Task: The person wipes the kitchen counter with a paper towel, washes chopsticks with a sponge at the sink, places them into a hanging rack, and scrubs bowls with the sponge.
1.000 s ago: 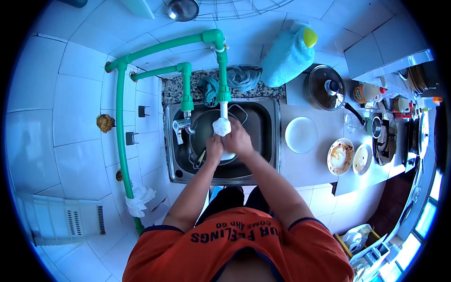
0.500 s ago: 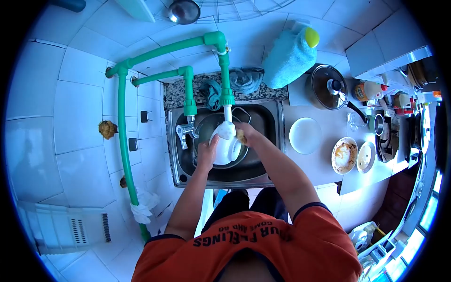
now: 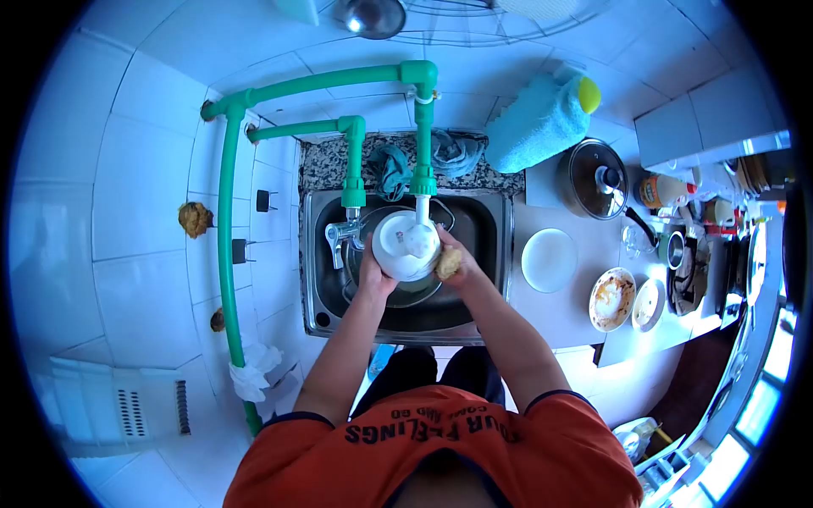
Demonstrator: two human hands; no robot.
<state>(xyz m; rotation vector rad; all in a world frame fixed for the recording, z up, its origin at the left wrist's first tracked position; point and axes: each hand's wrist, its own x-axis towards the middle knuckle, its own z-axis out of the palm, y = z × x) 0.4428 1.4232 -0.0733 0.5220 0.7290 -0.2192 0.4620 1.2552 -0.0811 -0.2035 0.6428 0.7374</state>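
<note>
A white bowl [image 3: 391, 240] is held over the sink [image 3: 463, 317], its base turned up toward me. My left hand [image 3: 376, 269] is closed on the bowl's left edge. My right hand [image 3: 463, 267] grips a yellowish sponge [image 3: 448, 264] at the bowl's right side, its fingers partly hidden behind the bowl. Directly above the bowl hangs the white tap spout [image 3: 423, 210], with a pale rounded cover at its end that overlaps the bowl in view. Under the bowl, a round metal pot [image 3: 412, 317] sits in the sink, mostly covered.
Green pipes [image 3: 326, 78] run above the sink to a lever tap [image 3: 337, 239]. Dark rags [image 3: 389, 170] and a blue towel [image 3: 539, 118] lie behind. On the right counter are a white plate [image 3: 550, 260], a lidded pan [image 3: 594, 177] and a food-stained dish [image 3: 611, 298].
The bowl has turned so its base faces up instead of tilting right. My right hand with the sponge has come down and nearer to me along the bowl's right side. The view has shifted slightly.
</note>
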